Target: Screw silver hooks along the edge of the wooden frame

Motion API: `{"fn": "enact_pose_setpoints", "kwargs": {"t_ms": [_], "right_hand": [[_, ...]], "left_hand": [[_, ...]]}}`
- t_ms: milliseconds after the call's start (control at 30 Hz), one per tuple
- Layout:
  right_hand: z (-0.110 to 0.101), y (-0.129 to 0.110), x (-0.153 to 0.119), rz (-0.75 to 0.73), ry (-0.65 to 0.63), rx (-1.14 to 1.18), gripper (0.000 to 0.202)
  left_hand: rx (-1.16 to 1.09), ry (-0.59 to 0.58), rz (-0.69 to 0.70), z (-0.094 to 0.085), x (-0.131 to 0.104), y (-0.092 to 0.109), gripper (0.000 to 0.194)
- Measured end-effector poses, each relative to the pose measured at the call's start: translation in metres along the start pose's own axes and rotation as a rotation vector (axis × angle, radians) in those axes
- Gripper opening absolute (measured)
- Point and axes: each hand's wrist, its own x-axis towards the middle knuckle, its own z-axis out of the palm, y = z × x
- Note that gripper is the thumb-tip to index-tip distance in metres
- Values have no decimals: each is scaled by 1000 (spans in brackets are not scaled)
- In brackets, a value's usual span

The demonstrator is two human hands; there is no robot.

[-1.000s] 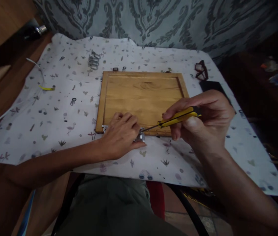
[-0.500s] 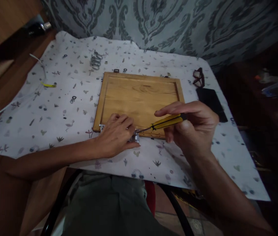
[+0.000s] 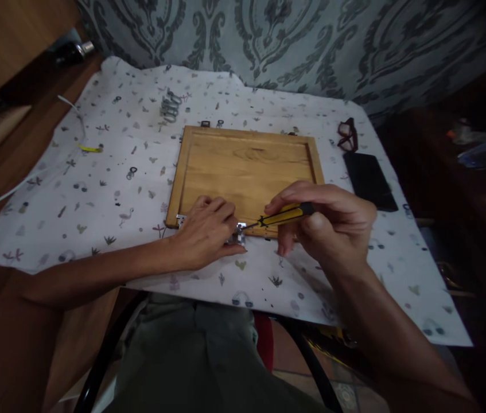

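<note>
A shallow wooden frame with a recessed panel [image 3: 247,172] lies flat. Along its near edge my left hand [image 3: 208,232] is curled over a shiny metal fitting [image 3: 238,235], pressing it to the wood, with the thumb against its lower side. Most of the fitting is hidden, so its kind is unclear; a plate end [image 3: 180,219] shows left of the hand. My right hand [image 3: 329,223] grips a yellow-and-black screwdriver [image 3: 283,215] between thumb and fingers. Its shaft slants down leftward and the tip meets the fitting's right end.
The table wears a white printed cloth [image 3: 109,195]. Coiled grey metal pieces [image 3: 170,108] sit behind the frame at left. Glasses [image 3: 348,135] and a black phone-like slab [image 3: 370,180] lie at right. A white cable [image 3: 14,192] and a yellow strip [image 3: 90,149] are at left.
The screwdriver's handle has dipped slightly and moved left with my right hand, which has turned a little. My left hand stays on the fitting. The whole view has shifted slightly.
</note>
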Motion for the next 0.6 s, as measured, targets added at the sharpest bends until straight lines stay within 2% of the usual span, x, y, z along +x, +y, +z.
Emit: {"fn": "enact_pose_setpoints", "kwargs": {"t_ms": [200, 367, 533, 600], "right_hand": [[9, -5, 9, -34, 109, -94, 14], [18, -9, 16, -3, 109, -83, 11], [16, -6, 10, -10, 120, -92, 26], [14, -5, 6, 3, 107, -103, 24]], "left_hand": [[-29, -7, -13, 0, 1, 0, 49], [-22, -34, -23, -2, 2, 1, 47], [-12, -14, -18, -1, 2, 1, 49], [-15, -3, -12, 0, 2, 1, 50]]}}
